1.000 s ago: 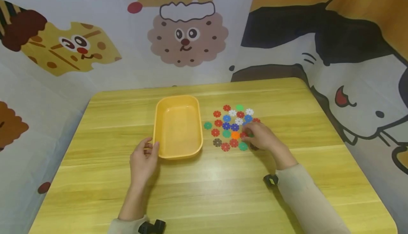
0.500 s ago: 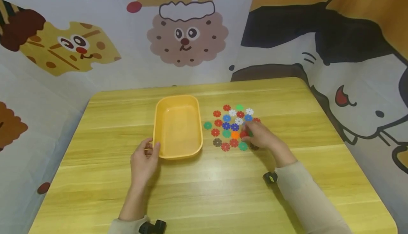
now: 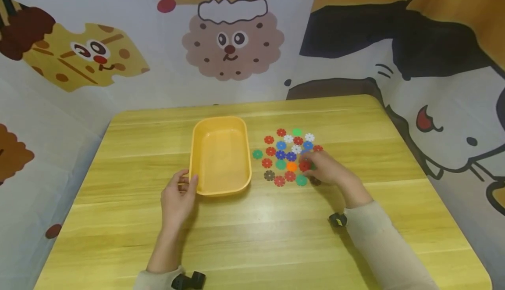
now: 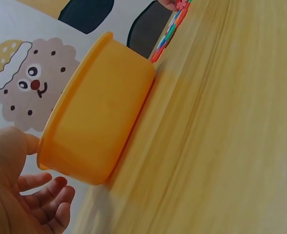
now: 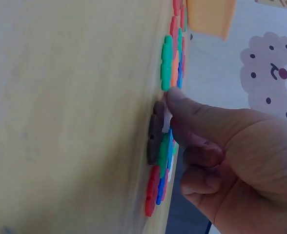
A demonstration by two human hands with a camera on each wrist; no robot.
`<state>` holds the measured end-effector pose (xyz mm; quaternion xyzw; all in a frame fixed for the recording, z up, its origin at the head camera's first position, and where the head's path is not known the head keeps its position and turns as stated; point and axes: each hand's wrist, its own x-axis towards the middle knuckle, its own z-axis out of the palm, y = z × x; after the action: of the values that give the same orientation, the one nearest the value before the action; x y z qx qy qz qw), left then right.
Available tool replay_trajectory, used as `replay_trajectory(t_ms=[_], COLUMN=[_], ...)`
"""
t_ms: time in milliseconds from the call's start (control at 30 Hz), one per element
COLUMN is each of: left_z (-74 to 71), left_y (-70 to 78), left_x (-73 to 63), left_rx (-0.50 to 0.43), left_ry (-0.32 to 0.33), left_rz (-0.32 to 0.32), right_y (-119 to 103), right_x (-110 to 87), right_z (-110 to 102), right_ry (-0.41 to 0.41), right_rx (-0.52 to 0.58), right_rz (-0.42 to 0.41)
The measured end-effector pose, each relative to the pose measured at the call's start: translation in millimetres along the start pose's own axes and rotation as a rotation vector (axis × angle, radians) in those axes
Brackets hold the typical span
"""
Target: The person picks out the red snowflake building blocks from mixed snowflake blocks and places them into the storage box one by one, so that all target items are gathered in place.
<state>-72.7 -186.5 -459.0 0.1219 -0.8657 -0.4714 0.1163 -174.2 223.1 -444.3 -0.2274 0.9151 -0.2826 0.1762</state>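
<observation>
A yellow plastic tray [image 3: 221, 191] sits on the table, its inside bare. At its near left corner my left hand [image 3: 177, 202] holds the rim, thumb over the edge and the other fingers loosely curled outside, as the left wrist view also shows. To the tray's right lie several flat snowflake discs in red, blue, green, white, orange and brown. Over their right side, my right hand [image 3: 329, 169] pinches a red snowflake disc [image 3: 304, 166] between thumb and fingers. In the right wrist view the thumb tip is beside a green disc [image 5: 167, 63] and a brown disc [image 5: 155, 134]; the fingers hide the held disc.
The wood-patterned table [image 3: 244, 246] has a rounded far right corner. Behind it hangs a cloth [image 3: 158, 92] printed with cartoon figures. A small black device [image 3: 189, 280] is on the left sleeve, and another [image 3: 337, 220] on the right.
The red disc between my right thumb and fingers shows more fully and has shifted slightly right, the hand with it. The left hand and the tray stay in place.
</observation>
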Motion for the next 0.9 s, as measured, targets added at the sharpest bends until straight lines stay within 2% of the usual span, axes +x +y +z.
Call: replay_trajectory(t_ms=[167,267,467,633,900], left_z=[2.4,3.2,5.3,6.8,9.9], left_y=[-1.9,-1.9,-0.1,-1.0,-4.0], left_x=[1.7,2.3,2.9,4.1,7.5], left_rx=[0.009,0.003,-0.045,-0.062,-0.087], left_ry=[0.002,-0.002,-0.002,0.008,0.027], left_rz=[0.008,0.015,0.021,0.009,0.023], right_y=[1.3,1.5,-2.8,-9.9,-23.1], right_x=[3.2,7.6,18.4,26.1,40.1], right_z=[3.8,4.6,5.7,8.8,12.2], right_ry=[0.034,0.073,0.181,0.233,0.282], right_rx=[0.001,0.020,-0.041,-0.029,0.023], right_rz=[-0.009,-0.042,-0.102,-0.109,-0.113])
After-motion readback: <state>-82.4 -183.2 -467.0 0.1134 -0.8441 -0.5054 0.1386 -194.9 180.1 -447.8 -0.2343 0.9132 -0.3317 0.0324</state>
